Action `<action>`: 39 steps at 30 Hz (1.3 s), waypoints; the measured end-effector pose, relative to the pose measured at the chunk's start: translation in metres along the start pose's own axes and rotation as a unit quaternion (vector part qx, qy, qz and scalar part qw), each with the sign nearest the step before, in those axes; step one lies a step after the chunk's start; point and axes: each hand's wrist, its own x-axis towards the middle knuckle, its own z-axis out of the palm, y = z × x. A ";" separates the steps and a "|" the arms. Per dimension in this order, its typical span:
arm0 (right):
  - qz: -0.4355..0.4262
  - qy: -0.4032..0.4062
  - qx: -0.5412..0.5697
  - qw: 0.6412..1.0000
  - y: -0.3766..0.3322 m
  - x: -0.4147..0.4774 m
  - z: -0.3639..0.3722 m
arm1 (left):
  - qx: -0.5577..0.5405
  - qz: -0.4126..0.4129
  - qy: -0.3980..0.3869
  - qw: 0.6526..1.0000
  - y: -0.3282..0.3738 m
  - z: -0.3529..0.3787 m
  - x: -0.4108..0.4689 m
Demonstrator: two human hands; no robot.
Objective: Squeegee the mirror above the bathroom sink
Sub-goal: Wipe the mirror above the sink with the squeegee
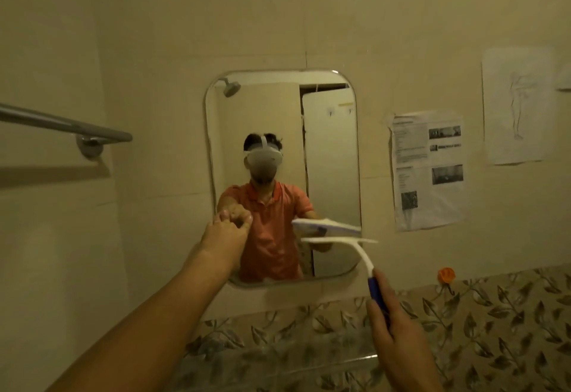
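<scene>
The right hand (pixel 398 339) grips the squeegee (pixel 355 246), blade level at the lower right of the mirror (pixel 333 175) for a stroke; the left hand (pixel 225 237), fingers curled, meets its left edge, perhaps steadying it, though I cannot tell if it holds anything.

The right hand (pixel 392 326) grips the squeegee (pixel 340 241) by its blue handle, its blade above the hand on the mirror (pixel 278 113) (lower right part). The left hand (pixel 227 231), fingers curled, touches the glass.

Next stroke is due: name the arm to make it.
Right. The right grip holds the squeegee by its blue handle, blade at the lower right of the mirror. The left grip holds no tool, fingers bunched at its left edge.
</scene>
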 end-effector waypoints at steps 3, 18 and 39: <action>-0.076 0.044 0.037 0.995 -0.053 0.042 -0.016 | -0.011 0.004 -0.014 1.000 -0.003 -0.002 -0.001; -0.172 0.141 -0.029 0.975 -0.212 0.213 -0.085 | -0.024 -0.015 -0.053 0.998 0.001 -0.010 0.008; -0.123 0.098 -0.103 0.982 -0.185 0.161 -0.056 | -0.006 -0.013 -0.059 0.998 0.005 -0.019 0.004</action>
